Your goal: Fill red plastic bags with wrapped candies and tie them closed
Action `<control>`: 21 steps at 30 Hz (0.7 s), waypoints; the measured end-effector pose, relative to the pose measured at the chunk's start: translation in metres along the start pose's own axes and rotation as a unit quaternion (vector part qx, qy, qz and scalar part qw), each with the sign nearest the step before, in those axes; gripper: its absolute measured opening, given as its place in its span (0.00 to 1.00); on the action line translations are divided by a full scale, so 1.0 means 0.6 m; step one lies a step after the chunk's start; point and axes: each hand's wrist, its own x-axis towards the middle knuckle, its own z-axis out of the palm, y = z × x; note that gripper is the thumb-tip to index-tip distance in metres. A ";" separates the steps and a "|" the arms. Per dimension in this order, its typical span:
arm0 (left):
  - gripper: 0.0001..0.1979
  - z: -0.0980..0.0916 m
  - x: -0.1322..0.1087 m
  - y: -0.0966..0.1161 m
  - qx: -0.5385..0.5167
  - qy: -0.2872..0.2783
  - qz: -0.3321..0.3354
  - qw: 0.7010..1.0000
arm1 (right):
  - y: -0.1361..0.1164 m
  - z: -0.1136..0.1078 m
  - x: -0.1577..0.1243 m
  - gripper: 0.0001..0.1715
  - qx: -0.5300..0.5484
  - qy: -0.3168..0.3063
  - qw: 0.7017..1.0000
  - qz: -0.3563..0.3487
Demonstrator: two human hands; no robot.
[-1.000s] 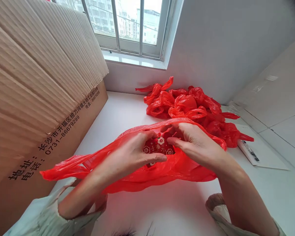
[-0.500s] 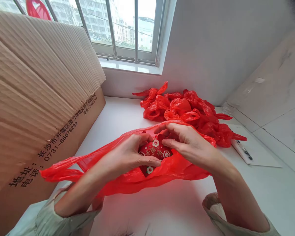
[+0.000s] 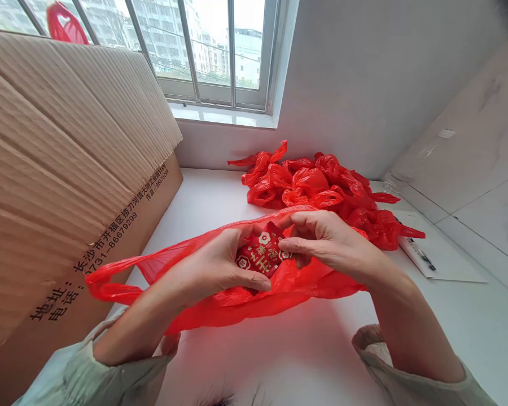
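Note:
Both of my hands are inside the mouth of a thin red plastic bag (image 3: 161, 265) that lies on the white counter. Between them sits a small red packet (image 3: 260, 255) printed with white flowers and gold characters. My left hand (image 3: 214, 270) is curled round the packet's left and lower side, thumb under it. My right hand (image 3: 322, 242) pinches the packet's right edge with its fingers bent. The bag's long handle trails out to the left.
A heap of knotted red plastic bags (image 3: 322, 192) lies behind my hands by the wall. A big cardboard box (image 3: 68, 180) with printed characters fills the left side. A white paper with a pen (image 3: 423, 258) lies at the right. A window (image 3: 203, 51) is above.
The red packet has turned and risen slightly between my fingers, showing more of its gold characters. The bag's left handle has drawn in a little; my hands stay close together.

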 end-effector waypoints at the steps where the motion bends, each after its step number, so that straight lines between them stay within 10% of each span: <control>1: 0.14 0.000 -0.001 -0.001 0.007 -0.001 0.005 1.000 | 0.000 -0.001 -0.001 0.09 0.003 -0.005 1.000 0.000; 12: 0.16 -0.002 -0.006 -0.008 0.046 -0.029 -0.002 0.999 | 0.007 -0.021 -0.001 0.13 0.053 -0.072 0.996 -0.013; 21: 0.08 -0.023 -0.019 0.004 0.244 0.125 0.022 0.962 | -0.003 -0.014 -0.016 0.16 -0.289 0.122 0.948 -0.046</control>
